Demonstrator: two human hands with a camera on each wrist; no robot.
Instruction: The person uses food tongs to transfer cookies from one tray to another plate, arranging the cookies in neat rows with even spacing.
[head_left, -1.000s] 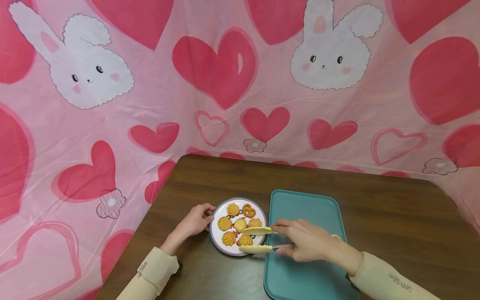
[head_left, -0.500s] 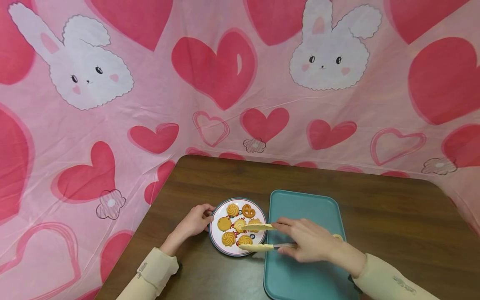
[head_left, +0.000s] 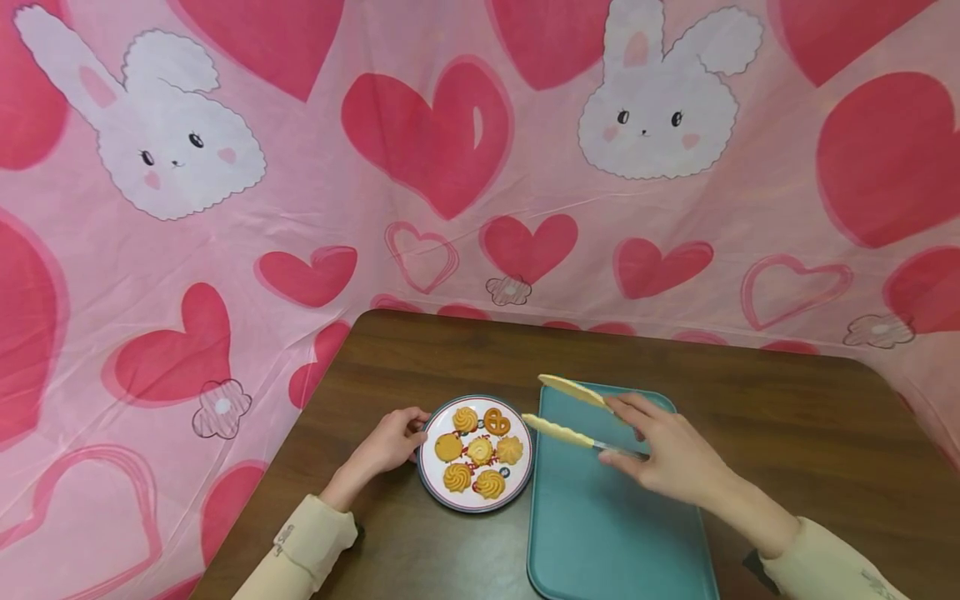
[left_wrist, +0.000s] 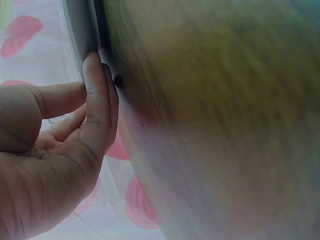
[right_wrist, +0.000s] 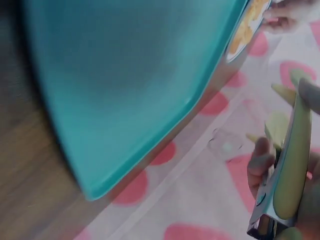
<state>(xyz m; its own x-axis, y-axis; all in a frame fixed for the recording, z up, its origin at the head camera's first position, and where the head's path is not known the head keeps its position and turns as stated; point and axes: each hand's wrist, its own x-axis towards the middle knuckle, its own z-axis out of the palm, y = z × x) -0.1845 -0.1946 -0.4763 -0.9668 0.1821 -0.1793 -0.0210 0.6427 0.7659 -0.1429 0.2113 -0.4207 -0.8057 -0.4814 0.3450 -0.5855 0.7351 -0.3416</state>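
Observation:
My left hand (head_left: 393,437) pinches the left rim of a round white plate (head_left: 480,503) with a dark blue edge; in the left wrist view the thumb and fingers close on that rim (left_wrist: 79,35). Several cookies lie on the plate: swirled ones (head_left: 457,477), a flat round one (head_left: 448,447) and a pretzel-shaped one (head_left: 497,422). My right hand (head_left: 667,450) grips metal tongs (head_left: 558,431) with pale yellow tips and grips. The tongs' arms stand apart with nothing between them, over the far left part of the teal tray (head_left: 600,525).
The tray lies just right of the plate on a dark wooden table (head_left: 795,433). Beyond the table's back edge hangs a pink cloth (head_left: 547,192) with hearts and rabbits; it also covers the left side.
My right hand has drawn the tongs away from over the plate, up and to the right, over the tray. The cookies, plate and left hand stay where they were.

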